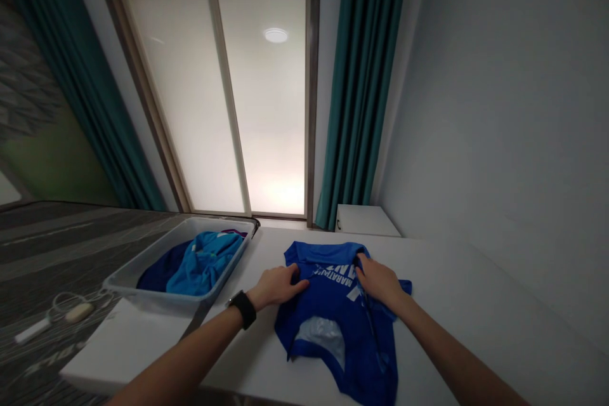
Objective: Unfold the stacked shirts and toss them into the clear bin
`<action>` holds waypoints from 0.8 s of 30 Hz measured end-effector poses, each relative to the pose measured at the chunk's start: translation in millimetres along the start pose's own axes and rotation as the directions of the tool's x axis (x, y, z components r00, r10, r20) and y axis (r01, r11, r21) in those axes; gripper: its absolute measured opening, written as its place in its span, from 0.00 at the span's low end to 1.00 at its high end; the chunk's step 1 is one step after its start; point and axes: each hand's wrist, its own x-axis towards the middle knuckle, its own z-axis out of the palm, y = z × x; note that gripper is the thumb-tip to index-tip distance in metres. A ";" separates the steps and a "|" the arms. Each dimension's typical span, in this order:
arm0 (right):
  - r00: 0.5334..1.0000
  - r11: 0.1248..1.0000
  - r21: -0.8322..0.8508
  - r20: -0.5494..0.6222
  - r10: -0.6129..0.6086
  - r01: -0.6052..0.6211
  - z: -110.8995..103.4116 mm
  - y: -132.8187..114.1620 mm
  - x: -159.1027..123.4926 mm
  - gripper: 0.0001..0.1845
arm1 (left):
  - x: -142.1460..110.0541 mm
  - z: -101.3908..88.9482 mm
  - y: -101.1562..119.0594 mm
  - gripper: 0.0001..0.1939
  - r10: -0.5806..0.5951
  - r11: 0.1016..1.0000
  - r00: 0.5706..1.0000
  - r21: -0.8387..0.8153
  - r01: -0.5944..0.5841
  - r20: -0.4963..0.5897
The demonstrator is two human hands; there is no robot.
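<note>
A blue sleeveless sports top (328,304) with white lettering lies partly folded on the white table. My left hand (276,285), a dark watch on its wrist, is at the top's left edge with thumb and fingers closed on the fabric. On the other side, my right hand (378,279) pinches the cloth near the upper right, beside the lettering. The fingertips of both hands are partly hidden by folds. A pale grey inner patch shows at the curved opening nearest me.
Left of the top, a clear plastic bin (183,301) holds blue clothes (207,263). A white cable with a beige piece (79,312) lies on the dark striped surface at far left. A small white cabinet (366,221) stands behind the table (457,304), near the wall.
</note>
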 end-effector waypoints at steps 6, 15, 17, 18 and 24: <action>0.998 0.998 0.064 0.067 -0.014 0.010 11.0 3.7 -18.6 0.30 | 3.0 -12.5 4.0 0.18 -0.002 0.998 0.997 -0.064 -0.003 -0.076; 0.968 0.934 0.343 -0.250 -0.009 0.097 -99.8 41.7 -4.2 0.15 | 23.1 -149.2 -22.6 0.25 -0.120 0.857 0.902 -0.502 -0.116 -0.414; 0.938 0.892 0.409 -0.345 -0.044 0.192 -134.1 25.7 -3.9 0.18 | 25.8 -179.5 -12.6 0.20 -0.135 0.585 0.852 -0.735 -0.343 -0.505; 0.892 0.810 0.502 -0.448 -0.055 0.302 -150.3 14.5 -4.7 0.18 | 25.8 -192.6 -4.4 0.18 -0.132 0.439 0.837 -0.788 -0.432 -0.532; 0.700 0.403 0.604 -0.699 -0.146 0.687 -220.5 -62.1 -13.3 0.15 | 14.4 -224.1 61.4 0.14 0.098 0.293 0.773 -0.724 -0.624 -0.627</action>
